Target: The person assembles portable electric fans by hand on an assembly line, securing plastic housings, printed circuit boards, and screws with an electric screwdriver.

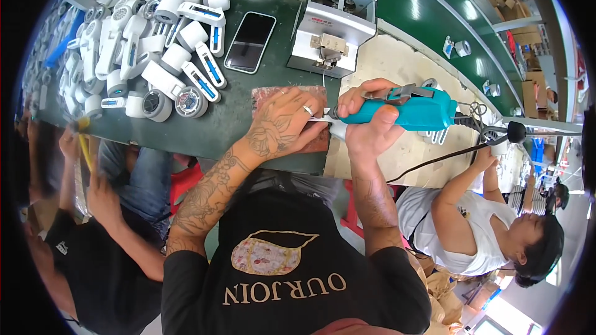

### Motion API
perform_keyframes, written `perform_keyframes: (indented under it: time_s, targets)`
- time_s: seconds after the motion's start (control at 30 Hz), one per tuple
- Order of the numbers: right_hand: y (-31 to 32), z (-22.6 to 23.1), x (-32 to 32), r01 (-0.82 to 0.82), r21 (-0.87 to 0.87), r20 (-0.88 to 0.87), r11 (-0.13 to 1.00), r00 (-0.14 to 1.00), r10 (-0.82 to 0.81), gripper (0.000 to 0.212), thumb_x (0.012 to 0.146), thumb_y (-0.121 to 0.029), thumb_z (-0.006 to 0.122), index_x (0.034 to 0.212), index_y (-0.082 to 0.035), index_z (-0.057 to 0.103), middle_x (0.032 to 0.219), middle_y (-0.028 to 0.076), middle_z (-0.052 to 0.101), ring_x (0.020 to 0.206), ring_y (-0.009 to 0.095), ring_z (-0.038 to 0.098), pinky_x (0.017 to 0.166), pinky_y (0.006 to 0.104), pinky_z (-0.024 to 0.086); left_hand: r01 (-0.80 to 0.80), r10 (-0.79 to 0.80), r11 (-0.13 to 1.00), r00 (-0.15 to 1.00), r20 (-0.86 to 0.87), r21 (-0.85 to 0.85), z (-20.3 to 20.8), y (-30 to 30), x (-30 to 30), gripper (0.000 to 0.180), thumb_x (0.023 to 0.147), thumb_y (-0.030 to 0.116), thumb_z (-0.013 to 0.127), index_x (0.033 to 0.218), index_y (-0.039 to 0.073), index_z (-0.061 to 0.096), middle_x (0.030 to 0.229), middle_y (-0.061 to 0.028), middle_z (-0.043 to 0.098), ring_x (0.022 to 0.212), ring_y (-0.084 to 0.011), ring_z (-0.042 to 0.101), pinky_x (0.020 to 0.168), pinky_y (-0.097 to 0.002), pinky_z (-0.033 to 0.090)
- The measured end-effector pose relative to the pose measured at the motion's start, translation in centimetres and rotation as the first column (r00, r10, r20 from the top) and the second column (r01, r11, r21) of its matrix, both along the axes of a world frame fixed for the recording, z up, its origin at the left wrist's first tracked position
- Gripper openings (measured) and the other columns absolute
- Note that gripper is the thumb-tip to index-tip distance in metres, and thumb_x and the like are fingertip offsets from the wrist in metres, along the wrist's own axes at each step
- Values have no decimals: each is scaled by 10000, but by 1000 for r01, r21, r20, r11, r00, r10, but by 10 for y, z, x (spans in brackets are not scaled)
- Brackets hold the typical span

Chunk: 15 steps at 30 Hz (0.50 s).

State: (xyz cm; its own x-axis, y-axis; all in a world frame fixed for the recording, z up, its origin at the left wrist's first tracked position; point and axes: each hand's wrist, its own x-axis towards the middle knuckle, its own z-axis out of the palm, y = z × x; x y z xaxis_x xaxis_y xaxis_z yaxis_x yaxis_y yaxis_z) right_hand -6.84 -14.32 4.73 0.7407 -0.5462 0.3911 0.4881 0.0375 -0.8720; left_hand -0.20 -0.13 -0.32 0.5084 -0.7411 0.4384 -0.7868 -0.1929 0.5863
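My right hand [369,121] is closed round a teal electric screwdriver [425,110], which lies almost level with its tip toward the left. A metal hanging clip sits on its upper side. My left hand [282,121], with rings on its fingers, presses a small white plastic part [320,119] over a worn red pad [264,94]. The screwdriver's tip meets that part near my left fingertips; the exact contact point is too small to make out. More of a white plastic body [338,130] shows under the tip, partly hidden by my right hand.
White handheld fans [130,56] are heaped on the dark table at left. A phone [250,42] lies beside a grey metal screw feeder [335,22]. Black cable [434,156] trails from the screwdriver. A green conveyor [403,0] runs behind; co-workers sit left and right [459,223].
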Motion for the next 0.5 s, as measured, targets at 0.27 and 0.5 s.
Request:
perform_keyframes:
  time_s: [0.27, 0.5]
  targets:
    - [0, 2, 3, 15, 3, 13, 1000, 1000, -15, 710, 863, -654, 637, 1028, 21, 493, 637, 79, 498, 526, 187, 494, 494, 330, 424, -1, 1, 1000, 998, -59, -7, 2, -1, 2, 249, 853, 307, 708, 901, 105, 570, 875, -83, 589, 896, -288, 597, 828, -425, 486]
    - [-2, -3, 5, -13, -29, 19, 999, 1000, 14, 689, 880, -626, 641, 1024, 29, 485, 629, 85, 493, 526, 183, 491, 490, 324, 416, 29, -33, 998, 997, -74, -54, -2, -3, 3, 261, 847, 288, 719, 944, 81, 592, 861, -85, 590, 880, -296, 596, 800, -419, 489]
